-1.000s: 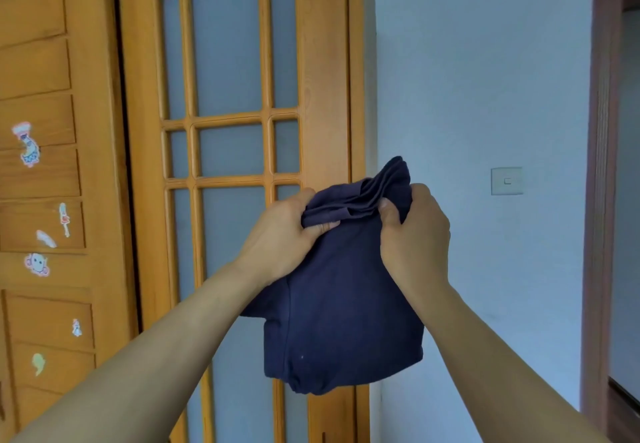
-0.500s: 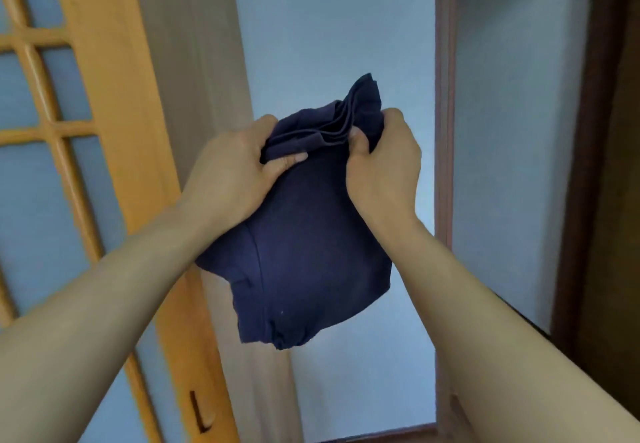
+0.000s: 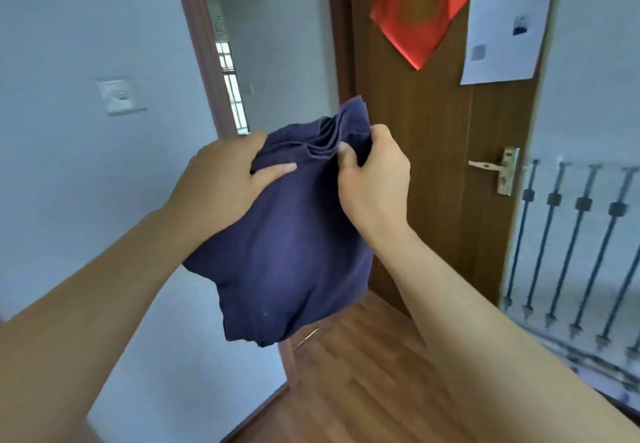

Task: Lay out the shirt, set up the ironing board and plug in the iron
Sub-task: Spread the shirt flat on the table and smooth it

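Folded navy shirt (image 3: 291,252), bunched along its top, hangs beneath 2 holding grips: left hand (image 3: 221,182) and right hand (image 3: 375,182) both clutch that gathered edge.

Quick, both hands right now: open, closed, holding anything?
Left hand: closed, gripping the top edge of the navy shirt.
Right hand: closed, pinching the bunched top of the same shirt.
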A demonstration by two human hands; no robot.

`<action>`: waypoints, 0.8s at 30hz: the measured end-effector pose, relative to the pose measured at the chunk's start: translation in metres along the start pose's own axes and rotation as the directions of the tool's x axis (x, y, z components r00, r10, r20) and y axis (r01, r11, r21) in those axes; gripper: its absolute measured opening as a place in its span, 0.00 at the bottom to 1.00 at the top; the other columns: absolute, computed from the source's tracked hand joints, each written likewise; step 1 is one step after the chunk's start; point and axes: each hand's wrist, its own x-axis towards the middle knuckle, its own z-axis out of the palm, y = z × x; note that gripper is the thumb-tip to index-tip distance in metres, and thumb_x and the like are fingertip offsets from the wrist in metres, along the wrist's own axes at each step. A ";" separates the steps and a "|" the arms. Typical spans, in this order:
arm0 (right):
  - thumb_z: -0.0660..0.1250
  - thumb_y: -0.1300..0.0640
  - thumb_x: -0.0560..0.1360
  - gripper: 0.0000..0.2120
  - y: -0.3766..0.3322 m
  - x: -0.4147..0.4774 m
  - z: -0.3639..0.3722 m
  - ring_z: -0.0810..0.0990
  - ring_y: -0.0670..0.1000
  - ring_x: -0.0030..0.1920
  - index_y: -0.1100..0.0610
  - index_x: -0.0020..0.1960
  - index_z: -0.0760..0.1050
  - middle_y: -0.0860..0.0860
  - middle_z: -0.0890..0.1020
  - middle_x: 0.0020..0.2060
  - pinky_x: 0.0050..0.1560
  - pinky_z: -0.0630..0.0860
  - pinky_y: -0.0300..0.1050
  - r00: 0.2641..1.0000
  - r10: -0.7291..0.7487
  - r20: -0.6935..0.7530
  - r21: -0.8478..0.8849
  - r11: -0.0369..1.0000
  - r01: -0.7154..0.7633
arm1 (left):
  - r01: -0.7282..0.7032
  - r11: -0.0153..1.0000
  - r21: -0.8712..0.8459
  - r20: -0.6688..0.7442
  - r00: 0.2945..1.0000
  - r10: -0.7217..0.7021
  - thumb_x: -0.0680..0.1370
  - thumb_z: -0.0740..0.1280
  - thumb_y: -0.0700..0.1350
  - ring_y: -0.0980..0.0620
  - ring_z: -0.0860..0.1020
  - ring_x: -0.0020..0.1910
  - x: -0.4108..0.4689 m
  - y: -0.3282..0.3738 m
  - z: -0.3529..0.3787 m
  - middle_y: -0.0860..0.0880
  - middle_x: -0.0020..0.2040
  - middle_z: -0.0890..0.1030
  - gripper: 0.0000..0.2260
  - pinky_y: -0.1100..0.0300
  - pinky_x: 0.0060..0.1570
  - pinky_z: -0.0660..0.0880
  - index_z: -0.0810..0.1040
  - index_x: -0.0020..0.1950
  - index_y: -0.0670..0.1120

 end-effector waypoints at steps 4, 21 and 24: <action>0.63 0.55 0.78 0.06 0.055 0.024 -0.043 0.76 0.52 0.44 0.56 0.46 0.68 0.53 0.79 0.47 0.42 0.67 0.42 0.989 0.089 -0.119 -0.137 0.985 -0.105 | -0.138 0.981 -0.136 0.053 0.988 0.146 0.75 0.62 0.59 0.39 0.77 0.42 0.045 0.029 0.078 0.41 0.41 0.81 0.20 0.47 0.40 0.73 0.74 0.47 0.40; 0.59 0.55 0.79 0.04 0.172 0.050 -0.213 0.70 0.52 0.43 0.56 0.49 0.66 0.50 0.73 0.45 0.41 0.63 0.44 0.597 0.079 -0.799 -0.416 0.644 -0.642 | -0.615 0.372 -0.695 -0.103 0.598 0.795 0.75 0.60 0.60 0.39 0.79 0.46 0.171 0.249 0.312 0.41 0.46 0.82 0.22 0.47 0.43 0.75 0.74 0.57 0.42; 0.60 0.55 0.79 0.04 0.177 0.027 -0.252 0.69 0.51 0.43 0.55 0.51 0.67 0.50 0.73 0.45 0.42 0.61 0.43 0.491 0.035 -0.870 -0.398 0.537 -0.744 | -0.606 0.210 -0.767 -0.153 0.491 0.857 0.76 0.61 0.59 0.40 0.79 0.45 0.153 0.308 0.330 0.42 0.45 0.82 0.20 0.49 0.41 0.74 0.74 0.55 0.43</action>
